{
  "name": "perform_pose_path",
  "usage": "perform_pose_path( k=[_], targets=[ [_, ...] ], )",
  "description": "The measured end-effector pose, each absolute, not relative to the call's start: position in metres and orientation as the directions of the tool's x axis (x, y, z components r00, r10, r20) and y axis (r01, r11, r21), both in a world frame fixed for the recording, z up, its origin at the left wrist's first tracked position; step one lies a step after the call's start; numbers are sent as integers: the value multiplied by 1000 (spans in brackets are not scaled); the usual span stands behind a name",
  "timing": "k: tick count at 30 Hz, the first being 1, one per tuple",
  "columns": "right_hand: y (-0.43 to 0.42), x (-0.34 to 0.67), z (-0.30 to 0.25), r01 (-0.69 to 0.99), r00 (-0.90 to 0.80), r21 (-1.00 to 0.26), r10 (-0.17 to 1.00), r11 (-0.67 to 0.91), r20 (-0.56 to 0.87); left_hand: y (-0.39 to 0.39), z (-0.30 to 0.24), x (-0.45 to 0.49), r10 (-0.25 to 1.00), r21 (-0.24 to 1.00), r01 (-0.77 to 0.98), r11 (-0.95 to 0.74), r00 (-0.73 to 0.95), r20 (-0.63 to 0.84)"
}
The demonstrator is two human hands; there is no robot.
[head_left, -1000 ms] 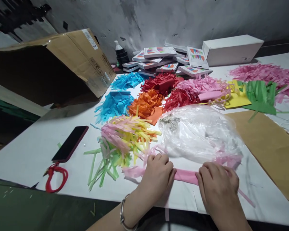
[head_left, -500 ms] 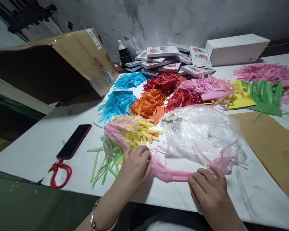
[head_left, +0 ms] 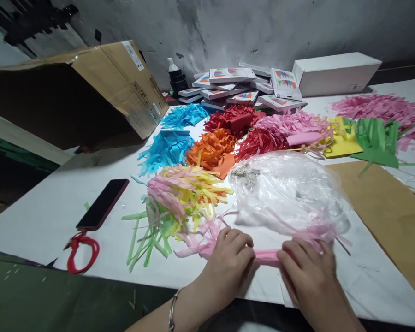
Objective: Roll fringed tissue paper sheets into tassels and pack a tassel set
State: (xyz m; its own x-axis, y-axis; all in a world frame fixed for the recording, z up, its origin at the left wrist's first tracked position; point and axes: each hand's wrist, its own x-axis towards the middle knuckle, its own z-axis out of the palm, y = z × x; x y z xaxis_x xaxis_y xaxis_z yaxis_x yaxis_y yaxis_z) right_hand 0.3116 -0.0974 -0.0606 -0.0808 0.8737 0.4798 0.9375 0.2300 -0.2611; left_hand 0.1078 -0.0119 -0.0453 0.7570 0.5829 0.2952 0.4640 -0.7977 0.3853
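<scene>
A pink tissue-paper tassel (head_left: 267,255) lies stretched sideways at the table's front edge, with fringe strips spilling from both ends. My left hand (head_left: 232,260) is closed round it left of its middle; loose fringe shows beyond the fingers. Closed on the right part is my right hand (head_left: 307,263), with pink strips behind its fingertips. Between the hands a short smooth band of the tassel is visible. Just behind it lies a crumpled clear plastic bag (head_left: 290,193). Pink, yellow and green paper fringes (head_left: 180,193) are heaped to the left of my left hand.
Blue (head_left: 169,150), orange (head_left: 212,150) and red tassels (head_left: 261,143) lie farther back, with pink, yellow and green ones rightward. Flat printed boxes (head_left: 231,74) are piled by the wall. A cardboard carton (head_left: 121,83) and phone (head_left: 103,203) are at left; brown paper (head_left: 383,216) is at right.
My left hand has slid right along the pink tassel, closer to my right hand, uncovering its left fringe. My right hand stays nearly in place. The view has shifted slightly.
</scene>
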Motion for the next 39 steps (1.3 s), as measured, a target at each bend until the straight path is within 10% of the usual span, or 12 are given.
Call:
perform_pose_path(
  k=[5,12,26,31,39],
  targets=[
    [-98,316,-52,943,-173,-147,818,298,548,-15,-44,106,602,429,457,-779,737,308],
    [-93,294,-61,843,-233,-316,824,436,516,-17,-51,103,545,393,418,-819,781,305],
    [-92,311,-60,971,-5,-213,907,104,420,-19,-39,111,739,374,667,-644,669,80],
    [-89,302,-60,900,-155,-265,822,347,548,-15,-35,111,743,412,676,-611,669,4],
    [-83,292,-64,820,-187,-378,826,429,532,-17,-48,105,597,406,462,-788,735,323]
  ],
)
